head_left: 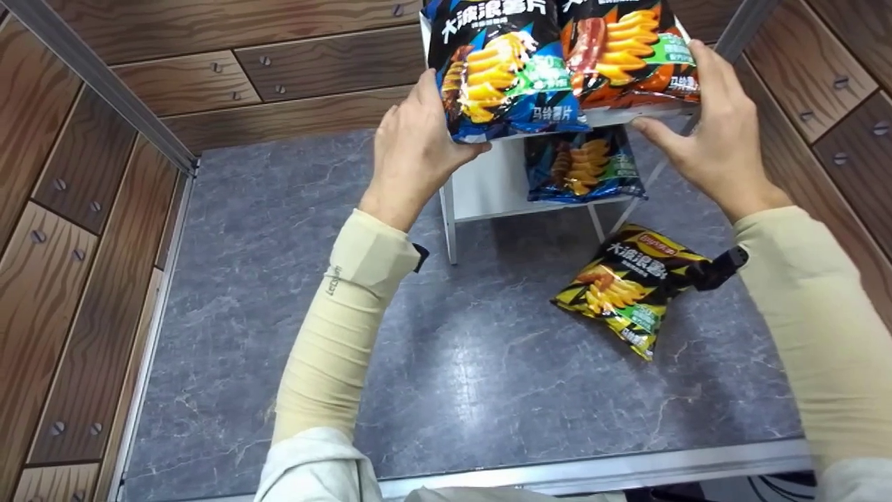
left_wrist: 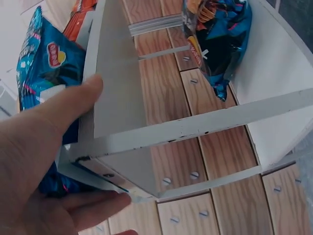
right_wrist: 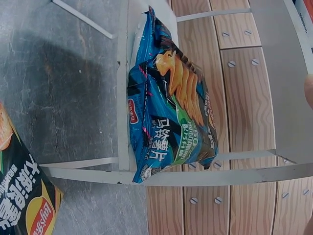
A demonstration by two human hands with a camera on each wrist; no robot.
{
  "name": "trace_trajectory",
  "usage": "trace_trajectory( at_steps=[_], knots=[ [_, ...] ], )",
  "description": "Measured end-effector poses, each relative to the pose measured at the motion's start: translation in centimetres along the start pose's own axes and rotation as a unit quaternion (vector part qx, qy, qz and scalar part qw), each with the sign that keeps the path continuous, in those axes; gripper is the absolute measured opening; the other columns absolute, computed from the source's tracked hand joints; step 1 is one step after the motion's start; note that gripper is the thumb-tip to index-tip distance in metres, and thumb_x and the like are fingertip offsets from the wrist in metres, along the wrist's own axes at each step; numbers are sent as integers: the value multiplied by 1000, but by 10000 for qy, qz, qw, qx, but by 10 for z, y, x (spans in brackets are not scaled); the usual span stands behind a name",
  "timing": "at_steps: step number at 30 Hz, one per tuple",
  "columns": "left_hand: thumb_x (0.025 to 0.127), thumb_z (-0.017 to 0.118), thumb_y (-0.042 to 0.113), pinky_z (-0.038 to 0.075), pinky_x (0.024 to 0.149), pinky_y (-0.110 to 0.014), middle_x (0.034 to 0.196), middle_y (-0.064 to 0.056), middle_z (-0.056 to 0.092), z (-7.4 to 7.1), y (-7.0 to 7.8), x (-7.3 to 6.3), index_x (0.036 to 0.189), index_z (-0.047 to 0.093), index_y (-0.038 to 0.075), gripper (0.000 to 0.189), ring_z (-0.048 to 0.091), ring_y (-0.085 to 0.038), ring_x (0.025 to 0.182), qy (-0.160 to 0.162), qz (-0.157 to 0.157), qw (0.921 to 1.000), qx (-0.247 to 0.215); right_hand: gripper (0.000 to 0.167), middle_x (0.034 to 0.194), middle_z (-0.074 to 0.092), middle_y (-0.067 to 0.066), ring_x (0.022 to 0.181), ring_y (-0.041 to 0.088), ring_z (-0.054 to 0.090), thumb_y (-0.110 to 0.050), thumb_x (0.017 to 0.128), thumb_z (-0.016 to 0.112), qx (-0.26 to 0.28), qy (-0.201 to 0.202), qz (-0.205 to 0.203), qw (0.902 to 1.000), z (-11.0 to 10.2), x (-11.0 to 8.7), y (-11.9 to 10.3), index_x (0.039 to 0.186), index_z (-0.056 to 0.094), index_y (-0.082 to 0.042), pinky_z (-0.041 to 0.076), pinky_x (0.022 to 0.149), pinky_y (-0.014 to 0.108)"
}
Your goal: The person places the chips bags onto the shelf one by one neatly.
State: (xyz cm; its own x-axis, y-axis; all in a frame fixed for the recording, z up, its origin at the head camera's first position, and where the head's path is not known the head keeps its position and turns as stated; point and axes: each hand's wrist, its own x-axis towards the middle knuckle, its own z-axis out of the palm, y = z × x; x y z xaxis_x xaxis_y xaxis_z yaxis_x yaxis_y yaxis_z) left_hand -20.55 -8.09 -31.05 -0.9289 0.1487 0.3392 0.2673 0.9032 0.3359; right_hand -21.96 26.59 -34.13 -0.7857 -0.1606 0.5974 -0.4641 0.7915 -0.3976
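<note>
Across the top of a white shelf rack (head_left: 484, 183) lie a blue bag of potato chips (head_left: 498, 77) and an orange-red bag of potato chips (head_left: 627, 59). My left hand (head_left: 414, 150) is at the rack's front left corner beside the blue bag, its thumb along the front edge. In the left wrist view, that hand's thumb and fingers are spread and fairly straight around the corner. On the other side, my right hand (head_left: 728, 136) has its fingers along the orange-red bag's right end, thumb near the front edge. Only fingertips show in the right wrist view.
A second blue chip bag (right_wrist: 171, 107) rests on the rack's lower shelf. A yellow and black chip bag (head_left: 620, 286) lies on the grey marbled floor (head_left: 293, 279) by the rack. Wood-patterned panels (head_left: 313, 63) stand around, with a metal rail (head_left: 557, 474) at the near edge.
</note>
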Motion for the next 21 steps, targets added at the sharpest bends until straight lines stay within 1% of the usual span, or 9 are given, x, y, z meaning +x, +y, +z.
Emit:
trace_trajectory(
  at_steps=[2,4,6,8,11,14,16,18,21],
  knots=[
    [78,74,61,56,90,-39,130,-12,63,-1,4,0,147,35,2,99,68,-27,106,-63,-16,9991,409,86,155,37,22,143,37,37,-23,84,80,-13,2,-27,10000,-1,0,-1,153,33,-1,30,121,45],
    [79,71,64,56,87,-40,131,-13,62,-3,9,1,148,34,0,101,69,-27,104,-205,-55,9963,839,86,155,37,21,143,37,37,-24,85,79,-20,-21,-29,10000,-1,0,-1,153,33,-2,30,121,45],
    [80,67,68,56,88,-41,132,-14,61,-5,13,2,150,32,-1,105,68,-27,106,-415,-72,9915,1230,86,155,37,21,142,37,38,-24,85,79,-6,-37,10,10000,0,0,-1,154,32,-2,31,120,46],
    [80,65,71,54,93,-43,136,-16,59,-9,16,1,151,31,-3,108,66,-27,112,-600,-78,9879,1429,86,156,37,20,142,37,39,-24,85,79,-32,-70,62,10000,-1,-1,-6,154,32,-3,31,120,47],
    [79,63,73,52,99,-45,145,-20,52,-10,17,1,152,27,-5,113,61,-28,123,-782,-149,9843,1578,87,156,36,19,142,36,39,-24,85,79,-49,-126,129,9998,0,-2,-7,155,31,-5,31,120,47],
    [80,63,73,49,104,-48,156,-22,38,-8,16,0,154,22,-5,115,50,-28,137,-875,-262,9828,1604,87,157,35,18,143,34,38,-26,86,78,-49,-153,128,9998,1,-2,-6,155,30,-6,30,121,46],
    [80,62,72,48,105,-50,160,-22,30,-7,16,0,155,20,-5,115,42,-28,143,-874,-281,9832,1576,88,158,35,17,144,33,36,-28,86,78,-48,-130,106,9998,1,-3,-4,156,30,-7,28,122,45],
    [81,62,71,49,103,-50,161,-23,28,-6,17,-1,155,21,-4,113,40,-28,145,-802,-239,9840,1574,88,158,34,17,145,33,35,-28,86,78,-43,-96,62,9999,0,-3,-3,156,30,-7,28,122,45],
    [82,61,71,48,105,-50,161,-22,28,-5,18,-1,155,21,-4,112,41,-28,144,-752,-195,9834,1641,88,159,33,17,146,32,34,-28,86,78,-50,-104,38,9999,-2,-2,-2,156,29,-7,27,122,45]
  ],
)
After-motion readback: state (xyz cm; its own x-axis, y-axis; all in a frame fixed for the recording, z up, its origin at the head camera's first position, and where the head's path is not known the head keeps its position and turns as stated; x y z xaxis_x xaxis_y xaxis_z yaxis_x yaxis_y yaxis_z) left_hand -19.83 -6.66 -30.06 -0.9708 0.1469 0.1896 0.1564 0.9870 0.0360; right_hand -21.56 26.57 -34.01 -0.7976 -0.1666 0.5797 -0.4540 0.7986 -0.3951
